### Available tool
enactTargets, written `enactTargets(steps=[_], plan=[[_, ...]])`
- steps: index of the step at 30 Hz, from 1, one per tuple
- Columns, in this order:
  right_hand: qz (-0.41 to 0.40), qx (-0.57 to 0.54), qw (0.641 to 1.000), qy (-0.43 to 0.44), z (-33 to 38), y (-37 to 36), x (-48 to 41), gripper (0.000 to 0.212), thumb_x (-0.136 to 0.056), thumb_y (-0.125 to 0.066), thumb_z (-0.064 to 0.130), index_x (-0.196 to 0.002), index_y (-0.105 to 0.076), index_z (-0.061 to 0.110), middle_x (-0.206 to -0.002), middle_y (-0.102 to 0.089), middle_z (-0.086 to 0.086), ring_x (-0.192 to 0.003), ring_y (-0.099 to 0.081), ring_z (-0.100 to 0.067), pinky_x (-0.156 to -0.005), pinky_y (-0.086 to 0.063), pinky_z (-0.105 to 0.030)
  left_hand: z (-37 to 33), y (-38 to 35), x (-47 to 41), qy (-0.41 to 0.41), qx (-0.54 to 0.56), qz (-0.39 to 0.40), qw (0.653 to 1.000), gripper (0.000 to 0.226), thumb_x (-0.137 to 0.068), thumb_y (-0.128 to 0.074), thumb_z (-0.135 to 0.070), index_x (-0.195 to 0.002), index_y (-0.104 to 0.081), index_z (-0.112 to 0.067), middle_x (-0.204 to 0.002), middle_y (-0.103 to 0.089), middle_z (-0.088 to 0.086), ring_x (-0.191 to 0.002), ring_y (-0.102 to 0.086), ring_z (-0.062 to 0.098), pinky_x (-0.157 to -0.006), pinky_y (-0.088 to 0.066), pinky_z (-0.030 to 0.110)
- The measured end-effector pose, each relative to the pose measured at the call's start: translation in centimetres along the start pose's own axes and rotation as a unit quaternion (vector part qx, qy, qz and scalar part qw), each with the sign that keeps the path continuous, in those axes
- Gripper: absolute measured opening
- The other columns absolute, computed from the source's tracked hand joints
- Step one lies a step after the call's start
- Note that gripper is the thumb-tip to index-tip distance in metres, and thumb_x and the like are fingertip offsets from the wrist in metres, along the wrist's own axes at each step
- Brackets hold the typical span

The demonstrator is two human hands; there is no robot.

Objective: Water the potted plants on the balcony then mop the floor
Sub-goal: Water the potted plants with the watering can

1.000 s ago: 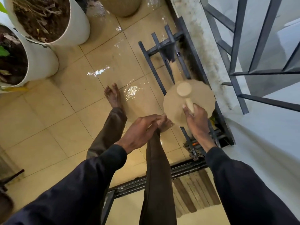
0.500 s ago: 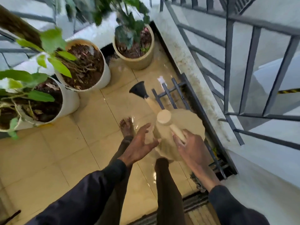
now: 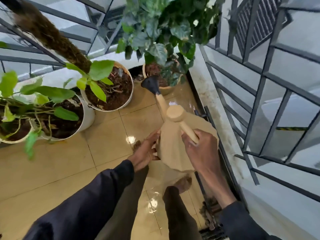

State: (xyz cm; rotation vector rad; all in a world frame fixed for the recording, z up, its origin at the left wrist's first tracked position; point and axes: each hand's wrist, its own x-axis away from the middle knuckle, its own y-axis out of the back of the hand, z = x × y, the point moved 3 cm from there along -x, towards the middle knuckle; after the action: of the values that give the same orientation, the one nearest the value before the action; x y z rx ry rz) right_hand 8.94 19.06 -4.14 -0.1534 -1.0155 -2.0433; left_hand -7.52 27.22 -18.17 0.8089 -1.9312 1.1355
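One beige faceted watering can (image 3: 174,148), black rose, held mid-air above glossy wet tiles (image 3: 52,170). Right hand (image 3: 202,153) curled round handle; left hand (image 3: 145,151) spread flat on side. Three round pots visible: white pot (image 3: 129,99), second white pot (image 3: 88,116), beige pot (image 3: 166,90).

The floor of glossy beige square tiles (image 3: 52,170) looks wet in places, and bright spots of daylight (image 3: 131,139) shine on it near the middle. A grey metal railing with straight bars (image 3: 257,108) closes the right side. It stands on a low white concrete kerb (image 3: 207,94) with dark stains. A narrow dark channel (image 3: 231,177) runs between kerb and tiles. A second grey railing (image 3: 34,60) stands at the far side above a white ledge (image 3: 52,78). A grey louvred metal panel (image 3: 254,21) is at the top right.
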Motion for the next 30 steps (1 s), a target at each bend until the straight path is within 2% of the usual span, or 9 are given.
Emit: enactTargets(steps=[2, 4, 6, 11, 16, 21, 25, 28, 30], plan=[[-0.003, -0.008, 1.000, 0.001, 1.0, -0.1, -1.1, 0.028, -0.101, -0.073, 0.025, -0.074, -0.069, 0.016, -0.061, -0.063, -0.003, -0.052, -0.057, -0.015, -0.045, -0.041, -0.024, -1.4, 0.0, -1.0, -0.005, 0.010, -0.028, 1.000, 0.058, -0.091, -0.063, -0.060, -0.142, -0.056, -0.033, -0.148, -0.051, 0.011, -0.134, -0.050, 0.035, -0.100, -0.053, 0.058], [-0.007, -0.019, 1.000, -0.003, 1.8, -0.1, -2.1, 0.035, -0.101, -0.072, 0.024, -0.068, -0.061, 0.023, -0.056, -0.053, 0.009, -0.050, -0.054, -0.004, -0.046, -0.038, -0.015, -2.8, -0.2, -1.9, -0.019, 0.011, -0.052, 0.998, 0.054, -0.097, -0.056, -0.056, -0.140, -0.058, -0.022, -0.141, -0.059, 0.012, -0.126, -0.058, 0.033, -0.091, -0.058, 0.046], [-0.014, -0.021, 1.000, 0.003, 2.4, 0.0, -3.3, 0.036, -0.101, -0.071, 0.025, -0.067, -0.060, 0.022, -0.056, -0.050, 0.012, -0.051, -0.051, -0.002, -0.048, -0.037, -0.013, -4.1, -0.5, -2.7, -0.031, 0.030, -0.057, 0.997, 0.053, -0.102, -0.051, -0.049, -0.140, -0.057, -0.013, -0.137, -0.063, 0.015, -0.126, -0.060, 0.033, -0.091, -0.057, 0.042], [0.007, 0.009, 1.000, 0.017, 3.6, 0.4, -6.3, 0.031, -0.101, -0.069, 0.024, -0.072, -0.067, 0.016, -0.059, -0.054, 0.010, -0.050, -0.051, -0.004, -0.049, -0.034, -0.013, -5.3, -1.5, -3.9, -0.017, 0.072, -0.058, 0.996, 0.049, -0.101, -0.052, -0.051, -0.133, -0.064, -0.017, -0.131, -0.068, 0.014, -0.120, -0.062, 0.031, -0.104, -0.050, 0.049], [0.016, 0.062, 0.997, 0.046, 5.8, 1.8, -8.4, 0.036, -0.101, -0.068, 0.021, -0.067, -0.062, 0.015, -0.059, -0.054, 0.007, -0.046, -0.053, 0.006, -0.040, -0.033, -0.012, -5.1, -2.7, -4.6, -0.013, 0.100, -0.036, 0.994, 0.054, -0.091, -0.060, -0.063, -0.130, -0.068, -0.027, -0.126, -0.071, 0.011, -0.122, -0.062, 0.035, -0.108, -0.046, 0.059], [0.009, 0.091, 0.995, 0.050, 6.9, 3.6, -11.2, 0.038, -0.097, -0.069, 0.024, -0.071, -0.069, -0.004, -0.059, -0.053, -0.003, -0.048, -0.045, -0.011, -0.046, -0.031, -0.029, -4.9, -4.5, -5.6, -0.019, 0.125, -0.010, 0.992, 0.063, -0.084, -0.061, -0.075, -0.127, -0.070, -0.029, -0.126, -0.072, 0.009, -0.123, -0.063, 0.034, -0.108, -0.044, 0.060], [0.016, 0.117, 0.992, 0.041, 8.1, 4.7, -12.5, 0.048, -0.098, -0.069, 0.025, -0.057, -0.054, 0.006, -0.053, -0.043, 0.000, -0.047, -0.042, -0.020, -0.049, -0.030, -0.031, -5.2, -5.9, -6.5, -0.029, 0.158, 0.002, 0.987, 0.071, -0.079, -0.063, -0.079, -0.128, -0.069, -0.028, -0.129, -0.070, 0.010, -0.124, -0.062, 0.034, -0.108, -0.042, 0.061], [0.016, 0.127, 0.991, 0.047, 8.9, 4.8, -13.7, 0.043, -0.097, -0.069, 0.029, -0.073, -0.066, -0.006, -0.061, -0.059, -0.018, -0.055, -0.056, -0.042, -0.055, -0.052, -0.044, -5.6, -6.5, -6.9, -0.040, 0.170, 0.001, 0.985, 0.070, -0.078, -0.066, -0.077, -0.129, -0.068, -0.029, -0.129, -0.071, 0.008, -0.124, -0.062, 0.033, -0.107, -0.042, 0.064], [0.013, 0.128, 0.991, 0.045, 9.0, 4.8, -14.6, 0.041, -0.096, -0.069, 0.031, -0.080, -0.071, -0.007, -0.073, -0.069, -0.026, -0.059, -0.061, -0.039, -0.065, -0.060, -0.052, -5.7, -6.6, -7.2, -0.043, 0.174, -0.005, 0.984, 0.069, -0.076, -0.068, -0.076, -0.128, -0.068, -0.031, -0.127, -0.072, 0.006, -0.123, -0.063, 0.033, -0.105, -0.043, 0.066]])
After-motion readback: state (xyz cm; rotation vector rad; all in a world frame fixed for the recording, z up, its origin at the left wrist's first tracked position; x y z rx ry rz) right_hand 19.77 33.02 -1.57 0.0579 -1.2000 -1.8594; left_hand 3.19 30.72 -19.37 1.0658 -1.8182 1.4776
